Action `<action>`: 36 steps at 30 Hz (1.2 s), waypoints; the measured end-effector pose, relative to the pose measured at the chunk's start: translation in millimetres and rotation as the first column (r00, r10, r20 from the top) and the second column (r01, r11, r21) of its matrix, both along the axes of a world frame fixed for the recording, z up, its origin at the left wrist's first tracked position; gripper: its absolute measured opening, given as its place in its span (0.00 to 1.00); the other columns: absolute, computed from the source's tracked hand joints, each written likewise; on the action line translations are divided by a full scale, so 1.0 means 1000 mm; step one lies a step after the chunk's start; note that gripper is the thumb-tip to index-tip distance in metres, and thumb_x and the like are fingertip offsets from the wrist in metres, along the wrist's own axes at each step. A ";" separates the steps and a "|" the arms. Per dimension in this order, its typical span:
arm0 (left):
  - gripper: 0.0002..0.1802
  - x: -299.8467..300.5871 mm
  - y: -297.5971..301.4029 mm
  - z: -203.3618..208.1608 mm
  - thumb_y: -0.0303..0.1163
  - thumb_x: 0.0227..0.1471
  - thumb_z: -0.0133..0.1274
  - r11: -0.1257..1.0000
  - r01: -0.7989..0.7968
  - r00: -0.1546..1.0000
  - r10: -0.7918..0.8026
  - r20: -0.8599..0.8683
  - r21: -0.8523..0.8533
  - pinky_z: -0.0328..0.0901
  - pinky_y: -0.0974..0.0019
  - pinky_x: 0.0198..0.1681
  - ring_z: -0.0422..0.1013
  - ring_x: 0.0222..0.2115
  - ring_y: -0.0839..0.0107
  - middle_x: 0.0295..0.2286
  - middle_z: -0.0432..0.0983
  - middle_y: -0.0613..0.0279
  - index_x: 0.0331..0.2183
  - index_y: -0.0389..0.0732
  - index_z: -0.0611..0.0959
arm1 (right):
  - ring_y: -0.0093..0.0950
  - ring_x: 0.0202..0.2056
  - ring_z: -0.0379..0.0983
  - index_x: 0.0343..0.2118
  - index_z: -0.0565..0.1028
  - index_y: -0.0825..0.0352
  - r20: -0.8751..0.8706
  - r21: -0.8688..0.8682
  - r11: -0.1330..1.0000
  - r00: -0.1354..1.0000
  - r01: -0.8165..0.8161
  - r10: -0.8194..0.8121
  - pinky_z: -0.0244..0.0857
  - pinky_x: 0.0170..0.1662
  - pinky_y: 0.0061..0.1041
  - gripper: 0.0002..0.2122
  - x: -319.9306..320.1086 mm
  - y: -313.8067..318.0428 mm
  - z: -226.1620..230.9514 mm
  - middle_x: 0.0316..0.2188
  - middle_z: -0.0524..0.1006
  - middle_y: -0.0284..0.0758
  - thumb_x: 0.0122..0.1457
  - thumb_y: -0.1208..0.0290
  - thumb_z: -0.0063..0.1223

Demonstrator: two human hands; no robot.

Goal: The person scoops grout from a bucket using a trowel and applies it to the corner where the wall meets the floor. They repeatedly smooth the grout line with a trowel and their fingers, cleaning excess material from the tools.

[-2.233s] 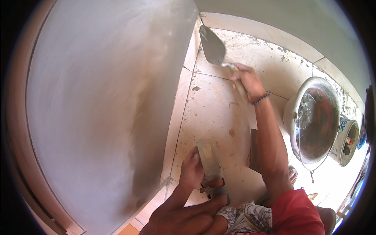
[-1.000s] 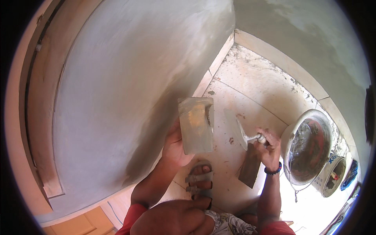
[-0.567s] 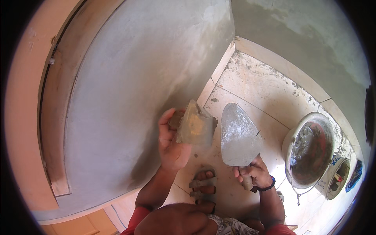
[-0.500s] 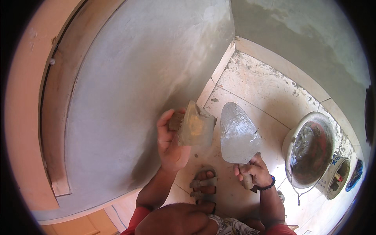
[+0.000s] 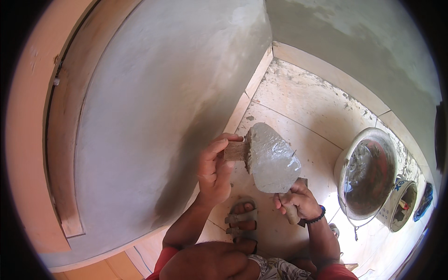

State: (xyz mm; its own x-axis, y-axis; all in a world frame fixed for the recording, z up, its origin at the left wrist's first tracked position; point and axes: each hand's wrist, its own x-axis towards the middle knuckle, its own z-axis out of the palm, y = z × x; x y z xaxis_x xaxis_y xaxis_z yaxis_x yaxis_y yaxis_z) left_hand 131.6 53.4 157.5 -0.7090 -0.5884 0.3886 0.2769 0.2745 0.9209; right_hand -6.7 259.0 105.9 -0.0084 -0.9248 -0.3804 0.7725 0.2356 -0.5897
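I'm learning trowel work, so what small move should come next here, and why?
Probably draw the trowel lightly along the float to scrape it: the float's edge looks crusted, the trowel's blade meets or overlaps that edge, and the left hand grips the float's handle while the right hand holds the trowel.

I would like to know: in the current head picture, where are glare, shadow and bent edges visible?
Head view: bright glints on the trowel, and the floor at lower right nearly white; head view: soft shadow on the floor, up and left of the bucket; head view: the skirting at right curves, and the picture's corners go black.
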 end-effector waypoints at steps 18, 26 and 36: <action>0.24 0.016 0.012 -0.020 0.16 0.56 0.43 0.982 -0.138 0.954 0.096 0.283 0.132 0.59 0.62 0.57 0.63 0.53 0.65 0.53 0.64 0.49 0.55 0.34 0.64 | 0.22 0.20 0.67 0.43 0.72 0.73 -0.280 0.078 0.870 0.848 0.487 -0.450 0.61 0.26 0.20 0.15 -0.047 -0.064 -0.016 0.21 0.71 0.35 0.50 0.78 0.44; 0.23 0.023 0.022 -0.023 0.21 0.57 0.44 0.989 -0.104 0.933 0.060 0.356 0.106 0.61 0.59 0.54 0.65 0.51 0.64 0.51 0.65 0.46 0.54 0.34 0.62 | 0.21 0.17 0.64 0.43 0.73 0.72 -0.654 0.118 0.782 0.640 0.613 -0.403 0.58 0.22 0.21 0.14 -0.119 -0.152 -0.078 0.18 0.70 0.32 0.57 0.73 0.41; 0.24 0.034 0.015 -0.027 0.17 0.56 0.43 0.969 -0.101 0.940 0.018 0.340 0.226 0.60 0.60 0.56 0.64 0.52 0.64 0.53 0.63 0.47 0.55 0.33 0.63 | 0.20 0.18 0.64 0.40 0.74 0.72 -0.597 0.082 0.782 0.658 0.618 -0.458 0.59 0.22 0.21 0.12 -0.125 -0.204 -0.098 0.19 0.70 0.31 0.53 0.75 0.45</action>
